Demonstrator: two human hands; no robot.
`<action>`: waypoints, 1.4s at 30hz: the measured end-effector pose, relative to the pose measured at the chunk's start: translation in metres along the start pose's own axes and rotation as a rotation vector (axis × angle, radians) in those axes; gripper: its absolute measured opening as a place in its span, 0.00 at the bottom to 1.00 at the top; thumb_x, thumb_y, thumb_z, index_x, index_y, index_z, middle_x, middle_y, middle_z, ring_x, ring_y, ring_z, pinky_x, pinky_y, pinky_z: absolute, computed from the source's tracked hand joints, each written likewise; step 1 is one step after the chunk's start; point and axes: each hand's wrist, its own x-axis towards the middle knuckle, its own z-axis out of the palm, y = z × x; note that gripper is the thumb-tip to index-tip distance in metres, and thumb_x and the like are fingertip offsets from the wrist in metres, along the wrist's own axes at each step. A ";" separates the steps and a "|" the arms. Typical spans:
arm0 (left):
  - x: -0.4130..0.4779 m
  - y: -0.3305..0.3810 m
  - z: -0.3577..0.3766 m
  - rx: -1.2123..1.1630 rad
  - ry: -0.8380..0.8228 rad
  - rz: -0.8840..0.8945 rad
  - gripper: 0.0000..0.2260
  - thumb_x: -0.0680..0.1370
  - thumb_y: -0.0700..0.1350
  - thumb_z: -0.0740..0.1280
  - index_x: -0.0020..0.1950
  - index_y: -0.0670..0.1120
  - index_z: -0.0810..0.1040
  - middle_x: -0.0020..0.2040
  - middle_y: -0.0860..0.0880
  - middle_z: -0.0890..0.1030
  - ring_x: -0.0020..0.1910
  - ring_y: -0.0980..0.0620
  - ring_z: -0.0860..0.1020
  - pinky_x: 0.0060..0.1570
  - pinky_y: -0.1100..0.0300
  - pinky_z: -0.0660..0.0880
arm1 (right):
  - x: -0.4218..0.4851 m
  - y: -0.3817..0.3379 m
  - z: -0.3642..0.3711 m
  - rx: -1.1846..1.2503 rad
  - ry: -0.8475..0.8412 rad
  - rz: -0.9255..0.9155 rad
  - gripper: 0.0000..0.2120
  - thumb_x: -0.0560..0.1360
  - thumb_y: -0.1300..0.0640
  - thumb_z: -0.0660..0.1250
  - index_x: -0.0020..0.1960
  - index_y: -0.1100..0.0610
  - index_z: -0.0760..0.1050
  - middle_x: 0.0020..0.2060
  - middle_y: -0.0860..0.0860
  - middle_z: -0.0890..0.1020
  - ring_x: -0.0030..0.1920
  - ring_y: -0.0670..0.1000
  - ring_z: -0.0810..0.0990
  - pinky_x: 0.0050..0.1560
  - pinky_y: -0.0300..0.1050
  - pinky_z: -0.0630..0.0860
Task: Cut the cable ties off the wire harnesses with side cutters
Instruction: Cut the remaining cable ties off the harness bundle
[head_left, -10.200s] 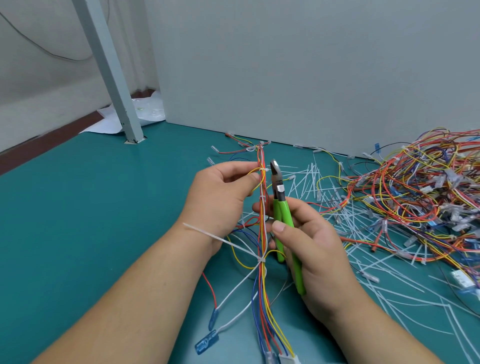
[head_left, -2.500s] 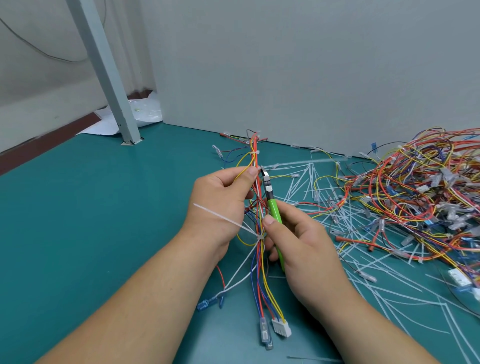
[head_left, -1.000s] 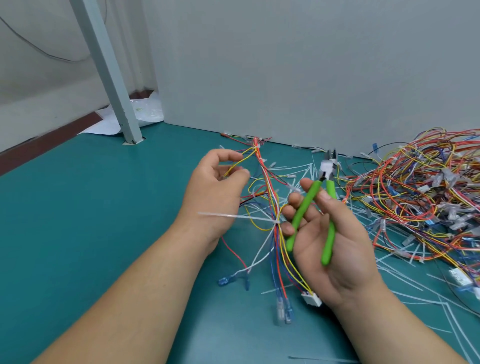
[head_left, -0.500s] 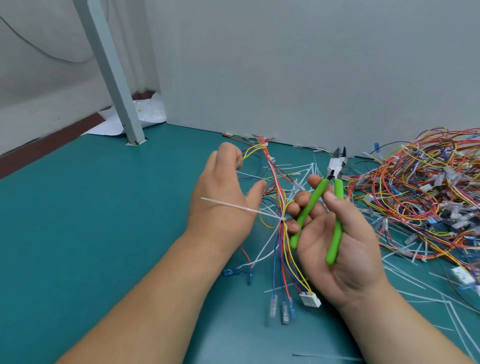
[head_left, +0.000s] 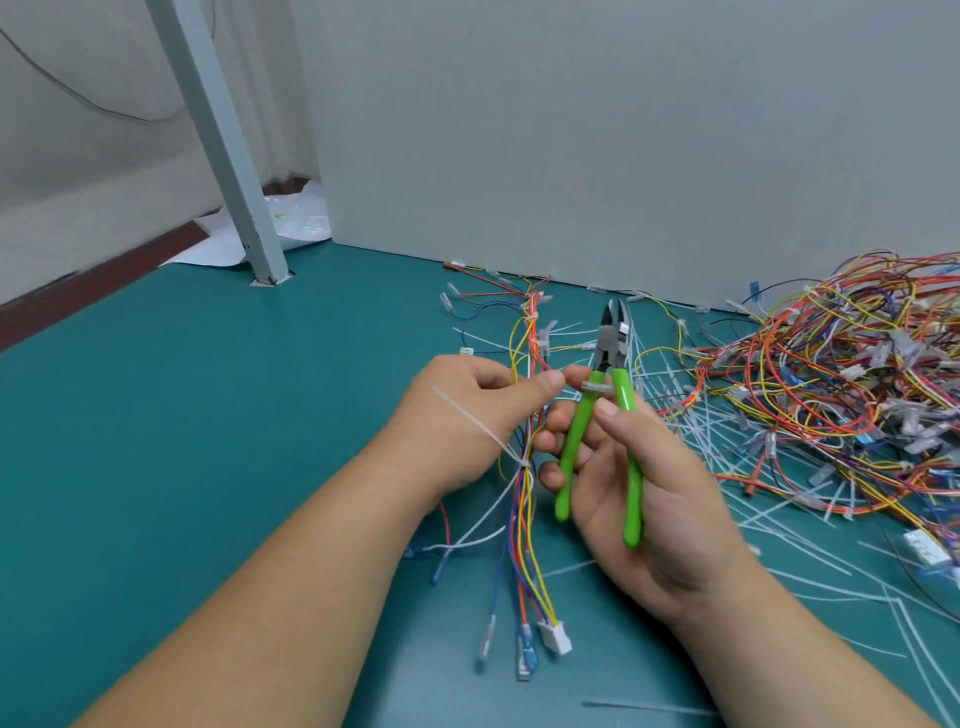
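Near the centre of the head view, the left hand (head_left: 467, 415) pinches the wire harness (head_left: 524, 519) between thumb and fingers, so this hand is closed on the wires. The harness runs from the upper middle of the frame down to the white and blue connectors at the lower middle, above the green desk (head_left: 208, 441). One white cable tie (head_left: 521, 461) sits around the bundle just below the left hand, and its long tail lies across the back of that hand. Just right of it, the right hand (head_left: 654, 499) holds the side cutters (head_left: 613, 395) by the green handles, thumb on the right handle. The handles are spread and the tips point up toward the grey wall (head_left: 623, 130). At the right edge lies a pile of harnesses (head_left: 831, 395), with cut ties (head_left: 701, 431) scattered beside it.
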 end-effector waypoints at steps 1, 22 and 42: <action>0.000 0.000 -0.001 -0.058 -0.044 0.001 0.20 0.77 0.55 0.73 0.37 0.39 0.78 0.32 0.47 0.69 0.34 0.52 0.67 0.38 0.55 0.63 | 0.000 0.000 0.000 0.002 -0.004 0.005 0.17 0.74 0.55 0.69 0.62 0.56 0.77 0.44 0.57 0.81 0.44 0.54 0.81 0.39 0.46 0.71; 0.006 0.009 0.008 -0.525 0.224 0.064 0.08 0.85 0.36 0.58 0.52 0.48 0.72 0.47 0.49 0.87 0.45 0.46 0.86 0.44 0.62 0.81 | -0.005 0.002 0.000 -0.656 0.201 -0.221 0.13 0.70 0.45 0.70 0.54 0.37 0.82 0.40 0.49 0.81 0.41 0.49 0.79 0.41 0.44 0.73; 0.008 0.009 -0.001 -0.433 0.368 0.152 0.10 0.84 0.36 0.61 0.50 0.49 0.77 0.37 0.57 0.85 0.33 0.60 0.80 0.43 0.62 0.80 | -0.006 -0.005 -0.002 -0.839 0.127 -0.174 0.12 0.69 0.47 0.72 0.51 0.37 0.84 0.37 0.43 0.80 0.38 0.47 0.75 0.42 0.36 0.73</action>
